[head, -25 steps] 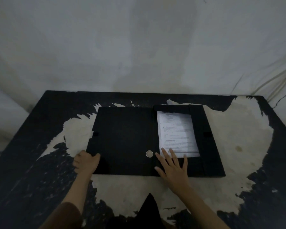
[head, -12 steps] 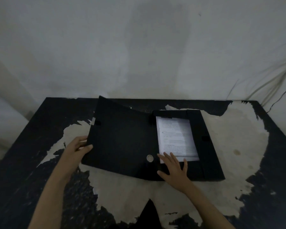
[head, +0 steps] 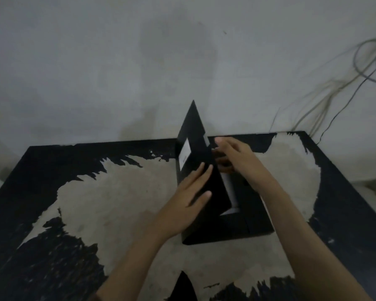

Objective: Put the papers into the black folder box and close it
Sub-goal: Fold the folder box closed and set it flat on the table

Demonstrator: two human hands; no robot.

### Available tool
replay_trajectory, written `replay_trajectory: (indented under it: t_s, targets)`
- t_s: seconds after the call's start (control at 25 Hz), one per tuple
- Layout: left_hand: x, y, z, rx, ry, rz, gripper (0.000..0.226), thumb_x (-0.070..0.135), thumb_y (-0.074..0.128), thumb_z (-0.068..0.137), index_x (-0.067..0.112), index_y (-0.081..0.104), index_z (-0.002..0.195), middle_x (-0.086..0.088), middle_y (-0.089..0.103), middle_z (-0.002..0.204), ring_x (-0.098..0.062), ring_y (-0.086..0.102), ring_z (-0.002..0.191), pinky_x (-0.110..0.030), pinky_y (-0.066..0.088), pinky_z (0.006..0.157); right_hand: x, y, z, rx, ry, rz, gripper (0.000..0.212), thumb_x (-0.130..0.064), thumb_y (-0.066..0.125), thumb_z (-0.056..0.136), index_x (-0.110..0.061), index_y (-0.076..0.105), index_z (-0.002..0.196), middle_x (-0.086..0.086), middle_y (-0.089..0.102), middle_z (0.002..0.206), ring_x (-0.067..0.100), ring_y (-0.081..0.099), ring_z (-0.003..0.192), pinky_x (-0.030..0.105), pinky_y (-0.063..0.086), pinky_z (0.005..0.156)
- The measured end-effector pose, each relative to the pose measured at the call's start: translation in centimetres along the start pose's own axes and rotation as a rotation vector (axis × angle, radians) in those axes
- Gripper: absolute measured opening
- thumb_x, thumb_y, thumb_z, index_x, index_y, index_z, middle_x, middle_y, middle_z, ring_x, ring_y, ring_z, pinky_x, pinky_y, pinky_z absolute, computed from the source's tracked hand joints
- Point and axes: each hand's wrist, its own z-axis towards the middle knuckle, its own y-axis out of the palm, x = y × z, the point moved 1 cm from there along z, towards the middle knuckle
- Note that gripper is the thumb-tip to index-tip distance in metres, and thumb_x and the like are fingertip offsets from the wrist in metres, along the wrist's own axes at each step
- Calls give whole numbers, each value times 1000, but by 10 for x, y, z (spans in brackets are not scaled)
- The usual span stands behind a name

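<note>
Two hands are showing, the left hand (head: 183, 205) and the right hand (head: 233, 158). One black folder box (head: 204, 183) is standing on one worktop (head: 117, 198), one stack of papers (head: 231, 192) is lying inside, and one label (head: 184, 154) is showing on the lid.

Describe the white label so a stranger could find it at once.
Start at the worn black table and find the black folder box right of its centre, its cover swung up on edge under the left hand. The label is the pale rectangle on that raised cover's outer face, above the fingertips; the papers lie lower, inside the box.
</note>
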Motion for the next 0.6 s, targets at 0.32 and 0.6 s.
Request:
replay_trajectory:
  t_s: [0.32,0.6]
  targets:
    - [-64,58,35,-60,-179,317,63,42,32,94,28,1,147,6,-7,159,-20,-8,146,-40,6,122,56,-61,17,179,184,-411,39,2,54,85,-8,52,123,14,60,111,21,56,98,19,39,73]
    - [-97,74,35,-168,-432,120,76,43,44,90,39,-10,143,0,-31,153,-29,-11,145,-47,8,121,142,-61,12,218,365,-474,43,-2,41,92,-7,37,135,19,48,136,35,46,123,37,38,99]
